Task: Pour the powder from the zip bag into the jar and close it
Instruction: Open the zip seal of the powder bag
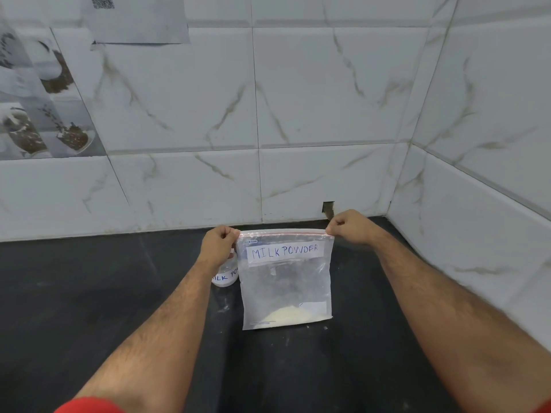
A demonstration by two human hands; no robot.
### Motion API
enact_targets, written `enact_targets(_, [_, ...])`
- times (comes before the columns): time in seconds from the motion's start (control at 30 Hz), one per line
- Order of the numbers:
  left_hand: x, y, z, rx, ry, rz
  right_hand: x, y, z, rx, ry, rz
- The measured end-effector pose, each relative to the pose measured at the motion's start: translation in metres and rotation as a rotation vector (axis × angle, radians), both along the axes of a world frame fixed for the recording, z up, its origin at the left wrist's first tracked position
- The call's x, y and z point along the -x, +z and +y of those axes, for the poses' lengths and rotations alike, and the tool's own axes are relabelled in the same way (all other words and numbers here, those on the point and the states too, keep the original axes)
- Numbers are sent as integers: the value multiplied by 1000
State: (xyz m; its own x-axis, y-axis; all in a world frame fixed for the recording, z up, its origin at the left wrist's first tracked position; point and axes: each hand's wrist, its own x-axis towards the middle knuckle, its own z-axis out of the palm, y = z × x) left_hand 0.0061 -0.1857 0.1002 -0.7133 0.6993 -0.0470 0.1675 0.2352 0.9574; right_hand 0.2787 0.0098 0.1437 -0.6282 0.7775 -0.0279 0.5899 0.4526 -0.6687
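Head view looks down at a dark countertop [89, 293] set against a white marble-tiled wall [298, 99], which turns a corner at about two o'clock. Near the centre, a clear zip bag [286, 281] hangs upright, stretched flat between two hands. The left hand [217, 245] pinches the bag's top left corner, fingers curled tight on the plastic just at the red zip strip [283, 233]. The right hand [348, 226] pinches the top right corner the same way, fingers and thumb clamped on the edge. The zip strip runs straight between the two grips. A white label [284, 251] across the upper part of the bag reads MILK POWDER in handwritten letters. A small heap of pale powder [286, 315] sits in the bottom of the bag, whose lower edge is at or just above the countertop; I cannot tell whether it touches. At nine o'clock from the bag, just beside it and partly hidden behind the left wrist, stands a small clear jar [226, 274] with a white label showing part of the same words. Whether the jar has a lid on cannot be made out. Red sleeves [89, 405] show at the bottom edge. Sheets of printed paper [137, 19] hang on the wall at eleven o'clock, and picture tiles [44, 114] sit at ten o'clock.
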Motion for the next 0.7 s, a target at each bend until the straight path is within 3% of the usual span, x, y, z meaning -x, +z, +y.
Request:
enact_targets(0.27, [-9, 6, 4, -23, -29, -42, -11, 5, 2, 67, -8, 23])
enact_targets(0.43, [-13, 11, 7, -42, -65, 16, -9, 11, -1, 129, 52, -75])
enact_targets(0.7, [-16, 17, 8, -75, -116, 15, 24, 27, -20, 33, 182, -165])
